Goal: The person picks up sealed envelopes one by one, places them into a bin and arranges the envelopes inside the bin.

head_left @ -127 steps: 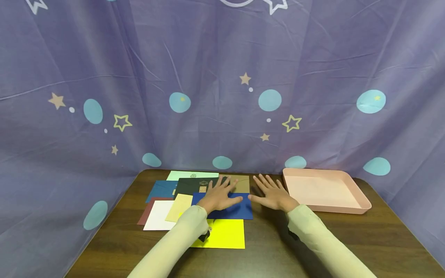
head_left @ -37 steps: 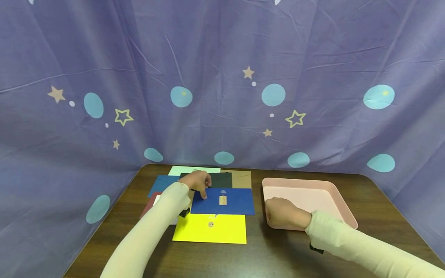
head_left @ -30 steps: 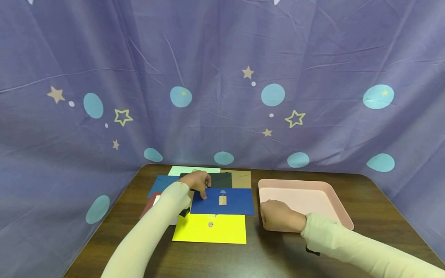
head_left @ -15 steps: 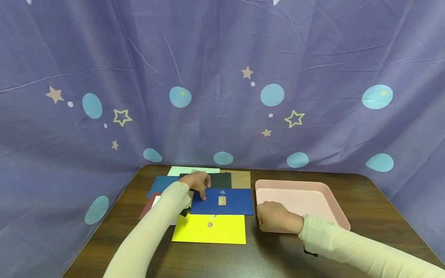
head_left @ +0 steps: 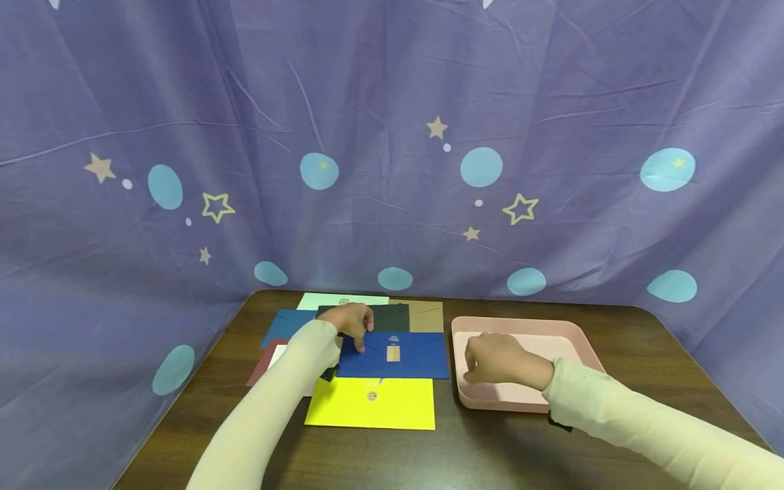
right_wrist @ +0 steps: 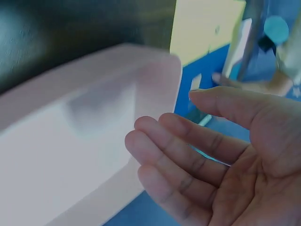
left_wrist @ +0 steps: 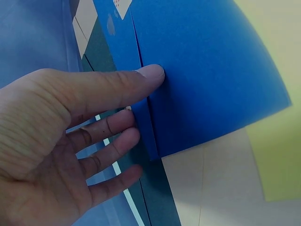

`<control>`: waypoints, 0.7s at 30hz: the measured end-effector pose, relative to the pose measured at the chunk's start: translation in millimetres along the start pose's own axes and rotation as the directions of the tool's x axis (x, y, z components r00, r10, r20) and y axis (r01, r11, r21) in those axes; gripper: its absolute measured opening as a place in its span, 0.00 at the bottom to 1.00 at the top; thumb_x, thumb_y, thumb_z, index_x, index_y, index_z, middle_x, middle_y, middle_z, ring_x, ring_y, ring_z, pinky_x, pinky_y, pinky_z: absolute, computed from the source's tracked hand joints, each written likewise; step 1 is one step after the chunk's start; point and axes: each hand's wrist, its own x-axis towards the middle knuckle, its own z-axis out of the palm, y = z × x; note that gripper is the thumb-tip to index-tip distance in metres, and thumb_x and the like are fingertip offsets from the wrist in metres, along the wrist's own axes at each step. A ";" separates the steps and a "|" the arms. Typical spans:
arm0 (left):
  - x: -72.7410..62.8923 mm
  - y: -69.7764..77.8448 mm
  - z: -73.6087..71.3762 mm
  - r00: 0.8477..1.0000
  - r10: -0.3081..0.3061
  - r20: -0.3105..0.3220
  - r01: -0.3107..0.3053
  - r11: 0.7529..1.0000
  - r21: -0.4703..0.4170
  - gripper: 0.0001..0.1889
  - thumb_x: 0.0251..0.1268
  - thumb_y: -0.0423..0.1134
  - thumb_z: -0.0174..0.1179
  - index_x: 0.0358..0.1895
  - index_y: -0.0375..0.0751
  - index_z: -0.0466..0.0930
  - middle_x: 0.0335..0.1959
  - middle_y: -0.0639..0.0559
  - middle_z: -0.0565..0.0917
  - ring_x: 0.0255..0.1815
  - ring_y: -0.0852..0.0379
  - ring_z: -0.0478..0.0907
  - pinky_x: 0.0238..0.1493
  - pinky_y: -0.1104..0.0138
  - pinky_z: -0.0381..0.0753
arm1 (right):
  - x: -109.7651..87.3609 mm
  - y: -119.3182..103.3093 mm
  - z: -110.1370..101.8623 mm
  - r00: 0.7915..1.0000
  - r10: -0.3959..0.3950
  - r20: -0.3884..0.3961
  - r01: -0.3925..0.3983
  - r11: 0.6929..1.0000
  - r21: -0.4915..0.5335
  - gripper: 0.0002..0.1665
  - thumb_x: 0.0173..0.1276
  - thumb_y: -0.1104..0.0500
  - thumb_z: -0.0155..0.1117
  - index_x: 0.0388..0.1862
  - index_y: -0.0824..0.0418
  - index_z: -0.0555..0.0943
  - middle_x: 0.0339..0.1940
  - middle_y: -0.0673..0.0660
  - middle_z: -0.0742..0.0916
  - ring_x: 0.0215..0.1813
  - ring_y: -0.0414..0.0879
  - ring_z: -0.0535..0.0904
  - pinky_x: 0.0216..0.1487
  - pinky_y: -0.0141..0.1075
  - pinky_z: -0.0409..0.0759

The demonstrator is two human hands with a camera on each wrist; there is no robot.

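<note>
- Blue rectangular paper envelope [head_left: 419, 357]: the left hand's [head_left: 347, 320] thumb rests on it, other fingers loose and apart, probably steadying it.
- Right hand [head_left: 499, 357]: thumb spread from 4 fingers lying close together, holding nothing, over the pink shallow rectangular tray [head_left: 554, 347] (alongside, perhaps for easy reach).
- Left of that, the blue one overlaps a yellow rectangular paper envelope [head_left: 398, 408], maybe saving room.

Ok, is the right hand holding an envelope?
No, the right wrist view shows the right hand with thumb and fingers apart and nothing gripped between them.
</note>
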 end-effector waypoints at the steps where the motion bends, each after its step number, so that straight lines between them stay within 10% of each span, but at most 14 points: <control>1: 0.4 -0.1 0.2 1.000 -0.001 0.000 0.001 1.000 -0.001 0.21 0.49 0.31 0.80 0.45 0.39 0.80 0.40 0.49 0.79 0.42 0.50 0.74 0.40 0.61 0.74 | -0.8 3.9 -3.7 1.000 -0.005 -0.011 0.005 1.000 -0.010 0.11 0.53 0.56 0.79 0.18 0.51 0.84 0.22 0.45 0.85 0.25 0.40 0.74 0.25 0.39 0.74; 8: 2.0 -1.6 0.8 1.000 -0.001 -0.006 0.001 1.000 -0.017 0.21 0.49 0.30 0.79 0.45 0.38 0.80 0.40 0.49 0.80 0.42 0.50 0.75 0.41 0.61 0.75 | -8.9 41.4 -27.4 0.999 0.007 -0.031 -0.008 0.999 -0.033 0.06 0.55 0.57 0.76 0.24 0.55 0.85 0.27 0.49 0.87 0.29 0.43 0.78 0.30 0.40 0.78; 21: 1.4 -3.9 0.9 1.000 -0.009 -0.008 0.008 0.999 -0.032 0.22 0.49 0.30 0.79 0.46 0.40 0.79 0.41 0.49 0.80 0.43 0.50 0.75 0.43 0.61 0.76 | -26.2 119.9 -41.1 0.940 0.339 0.036 -0.333 0.936 -0.114 0.13 0.58 0.70 0.61 0.21 0.58 0.71 0.21 0.53 0.75 0.26 0.48 0.69 0.26 0.43 0.72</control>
